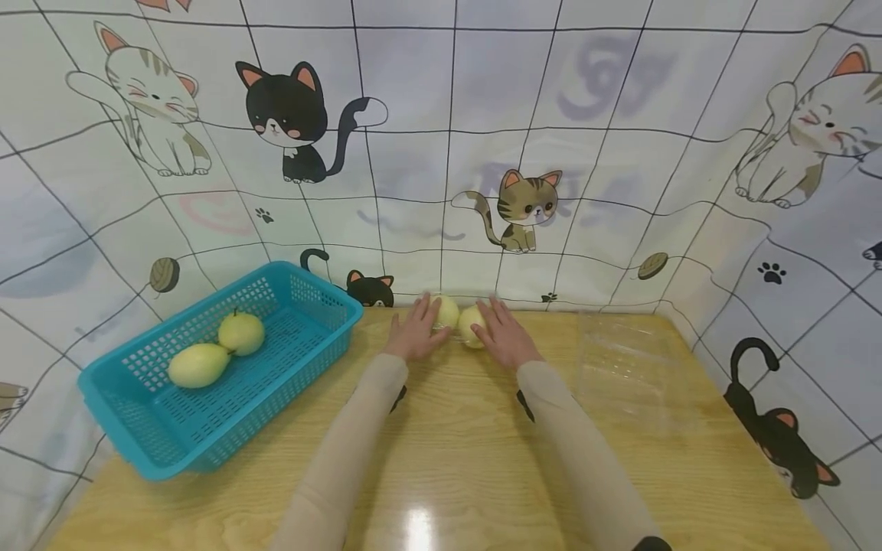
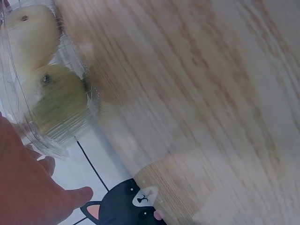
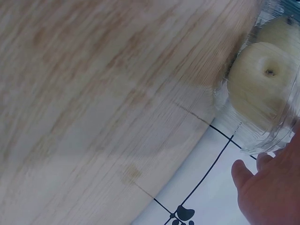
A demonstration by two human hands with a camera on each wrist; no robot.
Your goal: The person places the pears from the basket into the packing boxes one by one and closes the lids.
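Note:
Two pale yellow-green pears [image 1: 473, 327] sit side by side in a clear plastic box [image 2: 70, 131] at the table's back edge. My left hand [image 1: 415, 330] lies against the left end of this box, fingers extended. At the right end, my right hand [image 1: 508, 334] touches the box with its fingers stretched forward. The left wrist view shows a pear [image 2: 58, 101] through the ribbed plastic. From the right wrist, another pear [image 3: 260, 82] shows through the clear wall. The undersides of both hands are hidden.
A blue perforated basket [image 1: 276, 405] on the left holds two pears [image 1: 200, 365]. Another clear plastic container [image 1: 623, 375] lies on the right side of the wooden table [image 1: 448, 474]. A cat-patterned wall covering [image 1: 413, 176] rises behind the table.

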